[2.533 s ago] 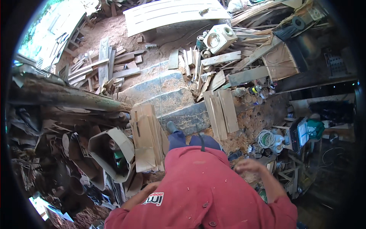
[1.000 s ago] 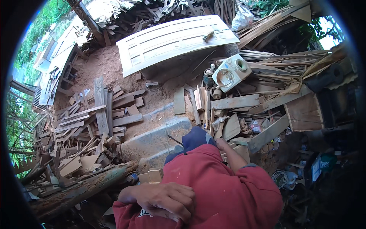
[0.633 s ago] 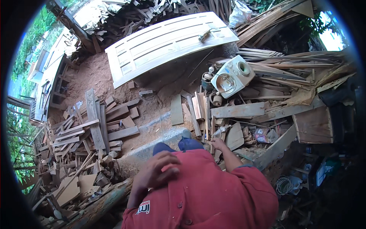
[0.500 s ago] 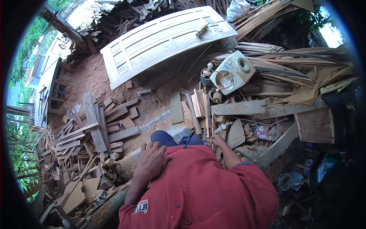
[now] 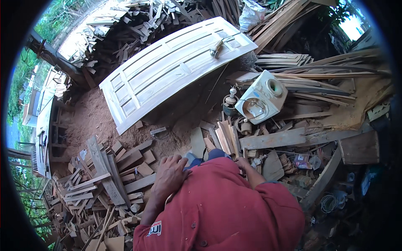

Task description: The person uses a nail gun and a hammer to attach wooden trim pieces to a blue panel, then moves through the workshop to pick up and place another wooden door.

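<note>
Left hand [image 5: 169, 175]: lay flat, fingers spread and empty, on the red shirt [image 5: 222, 209].
Right hand [image 5: 243, 164]: arm bent, reaching the wood offcuts [image 5: 224, 140]; grip hidden, cannot tell.

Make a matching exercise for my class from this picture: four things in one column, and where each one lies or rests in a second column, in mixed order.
Things:
1. panelled door
2. white box with round holes
3. left hand
4. heap of short planks

Places:
A. on the red shirt
B. on the ground at lower left
C. lying flat at upper centre
D. among timber at right of centre

Pairs: 1-C, 2-D, 3-A, 4-B
</note>
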`<control>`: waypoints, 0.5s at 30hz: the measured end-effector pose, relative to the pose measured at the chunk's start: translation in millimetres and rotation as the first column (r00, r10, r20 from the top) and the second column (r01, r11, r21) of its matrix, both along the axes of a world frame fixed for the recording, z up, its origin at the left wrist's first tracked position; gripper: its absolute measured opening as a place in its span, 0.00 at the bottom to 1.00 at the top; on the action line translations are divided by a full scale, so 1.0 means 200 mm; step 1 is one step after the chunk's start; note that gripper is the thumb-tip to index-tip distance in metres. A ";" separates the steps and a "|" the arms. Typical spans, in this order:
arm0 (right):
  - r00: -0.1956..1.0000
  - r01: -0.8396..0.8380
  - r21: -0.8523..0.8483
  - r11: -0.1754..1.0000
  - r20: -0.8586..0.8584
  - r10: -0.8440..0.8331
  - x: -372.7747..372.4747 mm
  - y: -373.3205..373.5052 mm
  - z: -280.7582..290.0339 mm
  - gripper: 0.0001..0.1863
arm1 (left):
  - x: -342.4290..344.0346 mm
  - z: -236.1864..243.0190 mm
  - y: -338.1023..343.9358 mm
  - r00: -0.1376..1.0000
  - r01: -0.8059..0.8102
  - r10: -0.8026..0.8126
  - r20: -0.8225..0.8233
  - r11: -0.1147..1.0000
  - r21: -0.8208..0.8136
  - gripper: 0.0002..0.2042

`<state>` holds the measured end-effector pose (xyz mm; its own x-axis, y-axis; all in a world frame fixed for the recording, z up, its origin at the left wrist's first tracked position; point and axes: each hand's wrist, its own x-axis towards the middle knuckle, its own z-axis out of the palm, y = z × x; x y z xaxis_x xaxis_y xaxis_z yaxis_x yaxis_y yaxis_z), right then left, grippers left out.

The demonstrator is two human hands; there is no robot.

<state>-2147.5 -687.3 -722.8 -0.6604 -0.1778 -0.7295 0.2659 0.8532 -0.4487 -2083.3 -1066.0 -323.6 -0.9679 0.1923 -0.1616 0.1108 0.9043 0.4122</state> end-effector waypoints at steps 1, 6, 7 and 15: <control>0.999 0.014 0.026 1.000 0.044 -0.015 -0.08 -0.12 -0.02 0.26 | -0.05 -0.06 -0.08 0.996 -0.039 0.042 0.074 0.999 -0.035 0.17; 0.997 -0.070 -0.076 0.995 -0.021 0.068 -0.49 -0.40 -0.18 0.22 | -0.19 -0.48 -0.42 0.940 -0.165 0.170 0.294 0.985 -0.041 0.20; 0.977 -0.214 -0.061 0.975 -0.003 0.214 -0.63 -0.41 -0.21 0.24 | -0.20 -0.54 -0.48 0.931 -0.166 0.179 0.318 0.984 -0.066 0.20; 0.613 -0.773 0.219 0.596 0.016 0.790 -1.64 -1.03 -0.24 0.17 | -0.27 -1.06 -0.83 0.706 -0.621 0.589 0.392 0.781 -0.055 0.20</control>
<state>-2474.5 -892.3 -770.8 -0.3869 -0.5208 -0.7610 -0.5694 0.7841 -0.2471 -2136.6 -1232.9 -536.5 -0.7485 -0.3872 -0.5383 -0.6234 0.6877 0.3721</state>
